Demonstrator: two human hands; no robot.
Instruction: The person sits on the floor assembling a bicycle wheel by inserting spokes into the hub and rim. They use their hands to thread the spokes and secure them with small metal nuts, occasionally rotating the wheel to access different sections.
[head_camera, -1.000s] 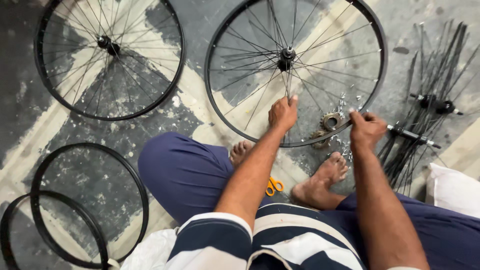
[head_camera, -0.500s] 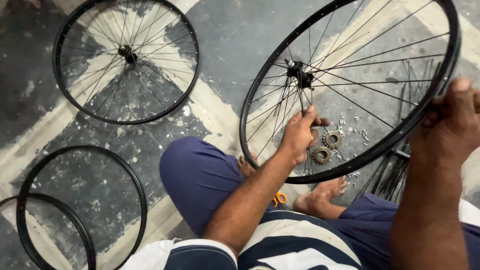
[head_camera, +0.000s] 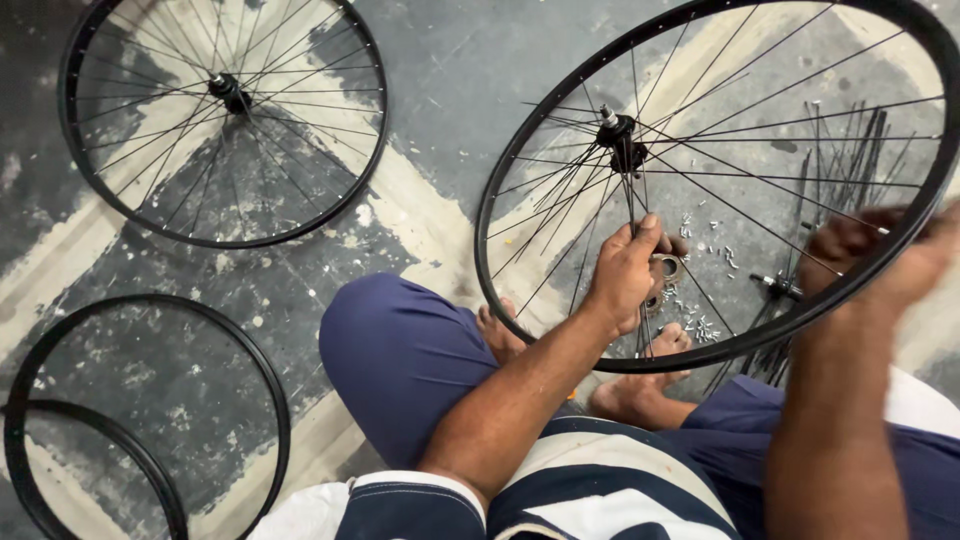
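Observation:
I sit cross-legged on the floor with a black spoked bicycle wheel (head_camera: 530, 150) lifted and tilted in front of me. My left hand (head_camera: 625, 275) reaches inside the wheel and pinches a spoke below the hub (head_camera: 622, 140). My right hand (head_camera: 875, 260), blurred, grips the rim at its right side. Behind the spokes, two metal sprockets (head_camera: 668, 270) and several small nipples (head_camera: 700, 250) lie on the floor by my bare feet.
A second spoked wheel (head_camera: 222, 110) lies flat at upper left. Two bare black rims (head_camera: 150, 400) overlap at lower left. A bundle of loose spokes with a hub (head_camera: 790, 285) lies at right. The floor is patchy grey concrete.
The wheel has been lifted off the floor and swung toward me and to the right. My right hand moved from the parts on the floor to the rim; my left hand stayed on the spokes.

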